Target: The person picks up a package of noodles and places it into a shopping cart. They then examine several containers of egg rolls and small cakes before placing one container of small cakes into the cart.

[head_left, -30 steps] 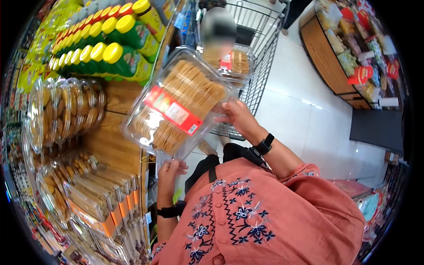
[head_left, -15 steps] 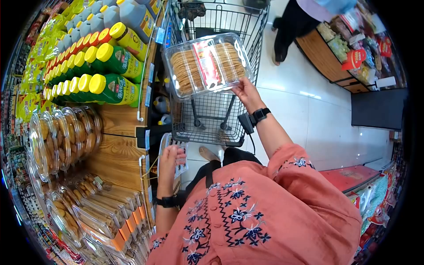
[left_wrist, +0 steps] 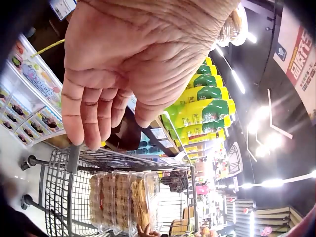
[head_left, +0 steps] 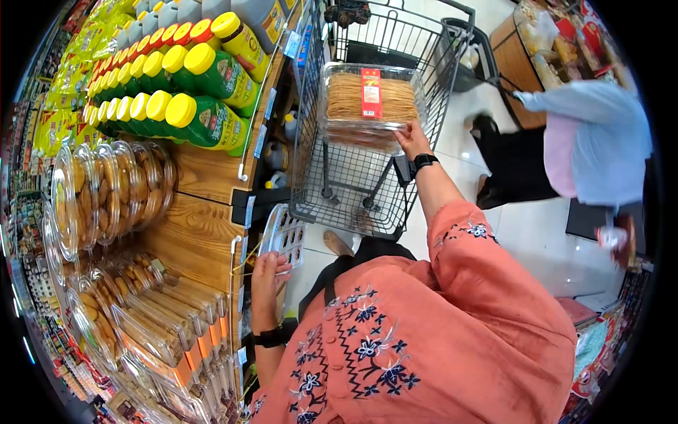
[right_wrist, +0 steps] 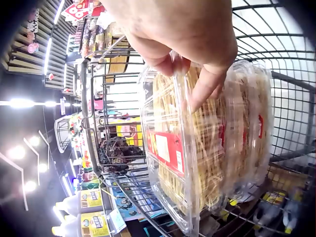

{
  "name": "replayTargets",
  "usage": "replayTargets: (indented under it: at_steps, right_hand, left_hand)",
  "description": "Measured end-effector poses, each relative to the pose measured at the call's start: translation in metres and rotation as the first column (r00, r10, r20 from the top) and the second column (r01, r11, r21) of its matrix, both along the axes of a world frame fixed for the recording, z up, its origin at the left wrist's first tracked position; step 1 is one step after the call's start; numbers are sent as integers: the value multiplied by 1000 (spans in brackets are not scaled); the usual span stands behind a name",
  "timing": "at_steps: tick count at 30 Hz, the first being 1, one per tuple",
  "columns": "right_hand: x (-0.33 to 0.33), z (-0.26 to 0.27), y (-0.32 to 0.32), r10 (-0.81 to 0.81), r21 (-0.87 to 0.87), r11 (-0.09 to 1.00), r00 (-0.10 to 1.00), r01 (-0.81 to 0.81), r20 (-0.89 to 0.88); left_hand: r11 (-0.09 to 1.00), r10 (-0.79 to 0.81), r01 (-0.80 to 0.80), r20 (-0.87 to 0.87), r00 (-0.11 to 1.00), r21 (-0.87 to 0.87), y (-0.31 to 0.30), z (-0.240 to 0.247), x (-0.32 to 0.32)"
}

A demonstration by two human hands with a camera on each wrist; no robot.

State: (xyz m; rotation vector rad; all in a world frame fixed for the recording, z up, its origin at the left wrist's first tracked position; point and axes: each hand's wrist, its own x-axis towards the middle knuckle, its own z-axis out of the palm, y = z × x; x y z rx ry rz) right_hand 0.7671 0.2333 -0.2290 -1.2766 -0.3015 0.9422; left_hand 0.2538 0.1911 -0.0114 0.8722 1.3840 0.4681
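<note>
In the head view a clear plastic box of thin brown sticks with a red label [head_left: 349, 99] lies on top of similar boxes inside the wire cart [head_left: 339, 169]. My right hand [head_left: 415, 141] pinches its near right corner. The right wrist view shows the thumb and fingers of my right hand [right_wrist: 182, 39] on the edge of the box [right_wrist: 168, 148], the stack beside it. My left hand [head_left: 268, 283] hangs by the shelf edge, holding nothing; in the left wrist view the left hand [left_wrist: 133, 64] has its fingers loosely extended, away from the boxes [left_wrist: 123, 200].
Left of the cart stands a wooden shelf [head_left: 201, 169] with green yellow-capped bottles [head_left: 205, 120], round cookie tubs [head_left: 113, 191] and flat packs [head_left: 159, 318]. A person in a light blue top [head_left: 600, 134] is at the right, near a dark bin [head_left: 470, 60] and a wooden display [head_left: 515, 56].
The box in my right hand has moved from beside the shelf over the cart and down onto the stack. The left hand has stayed near the shelf. A person has come into view at the right.
</note>
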Motion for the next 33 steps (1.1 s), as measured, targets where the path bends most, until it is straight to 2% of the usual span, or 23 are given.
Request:
replayTargets:
  at_steps: [1, 5, 8, 11, 13, 15, 18, 20, 21, 22, 24, 25, 26, 27, 28, 29, 32, 33]
  right_hand:
    - [8, -26, 2, 18, 3, 1000, 999, -18, 37]
    - [14, -50, 7, 15, -17, 1000, 1000, -15, -2]
    - [17, -52, 9, 3, -26, 1000, 999, -4, -44]
    - [6, -21, 7, 4, 15, 1000, 996, -3, -86]
    - [1, -3, 8, -85, 19, 995, 956, 94, -281]
    - [-2, 4, 12, -244, -64, 964, 767, 256, -593]
    - [-8, 8, 14, -290, -161, 957, 828, 242, -481]
    - [-11, -3, 4, -143, -78, 990, 879, 121, -454]
    - [-20, 6, 5, -189, -125, 982, 811, 143, -553]
    - [-20, -14, 7, -89, -95, 995, 829, 44, -552]
    - [-53, 21, 15, 1, -125, 988, 825, -87, -565]
    - [-68, 30, 19, 161, -72, 967, 811, -243, -563]
    - [-80, 38, 24, 307, -21, 925, 778, -380, -548]
    - [-101, 55, 31, 375, -48, 881, 759, -470, -533]
    - [-119, 71, 38, 514, 18, 811, 698, -584, -498]
    - [-143, 97, 42, 585, 30, 756, 655, -654, -479]
    - [-212, 176, 56, 779, 124, 567, 480, -815, -403]
    - [-232, 190, 63, 840, 131, 477, 407, -869, -360]
  left_hand:
    - [1000, 6, -6, -1, 1000, -6, 0, 2, 1]
    - [999, 29, -29, -10, 1000, -22, -1, 9, 4]
    - [999, 40, -40, -12, 999, -29, -1, 9, 4]
    - [998, 48, -49, -30, 998, -41, -1, 10, 3]
    - [998, 48, -50, -36, 998, -49, -1, 8, 1]
    - [997, 52, -54, -37, 998, -55, -3, 4, -3]
    - [997, 36, -42, -95, 995, -59, -2, 9, -7]
    - [997, 61, -64, -86, 994, -32, -2, 13, -12]
    - [997, 66, -68, -89, 994, -29, -1, 22, -11]
    - [998, 53, -56, -95, 994, -29, -2, 26, -17]
    - [999, 48, -47, -124, 991, 15, -4, 51, -17]
    - [998, 42, -36, -130, 991, 46, -6, 61, -19]
    - [997, 23, -13, -132, 991, 75, -8, 73, -22]
    - [994, 45, -29, -143, 989, 109, -13, 86, -25]
    - [990, 59, -38, -150, 987, 139, -17, 99, -25]
    - [985, 68, -42, -153, 986, 168, -22, 112, -24]
    - [925, 230, -168, -150, 962, 342, -42, 153, -33]
    - [870, 313, -200, -189, 931, 451, -49, 169, -35]
